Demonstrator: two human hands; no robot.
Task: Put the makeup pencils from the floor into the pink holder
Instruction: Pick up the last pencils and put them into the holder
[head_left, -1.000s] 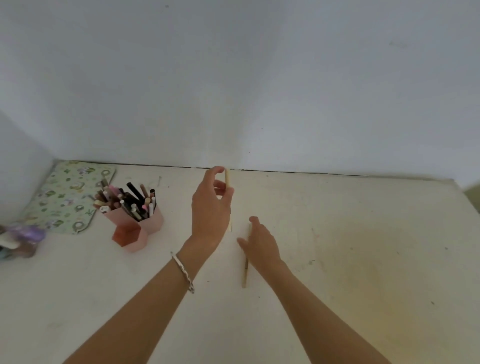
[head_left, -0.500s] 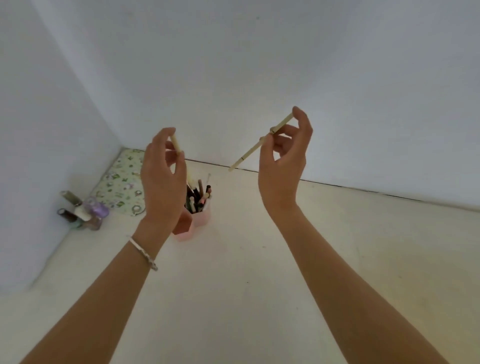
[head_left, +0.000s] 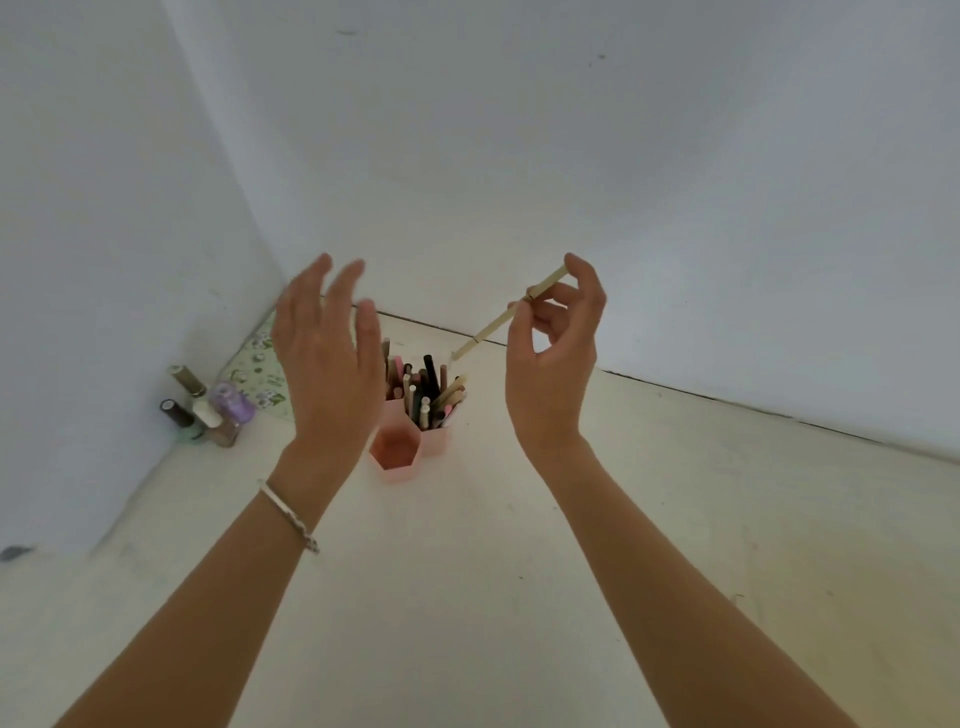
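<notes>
Right hand (head_left: 553, 358) pinched a cream pencil (head_left: 506, 314) — left hand (head_left: 324, 358) spread, empty.
The pencil's long axis sloped toward 7 o'clock — its low tip above the pink holder (head_left: 410, 441).

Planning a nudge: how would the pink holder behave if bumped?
The holder would probably slide on the smooth floor. It may tip: it stands narrow and upright, and the pencils stick out above its rim. Its front cell is empty, so it's likely back-heavy.
</notes>
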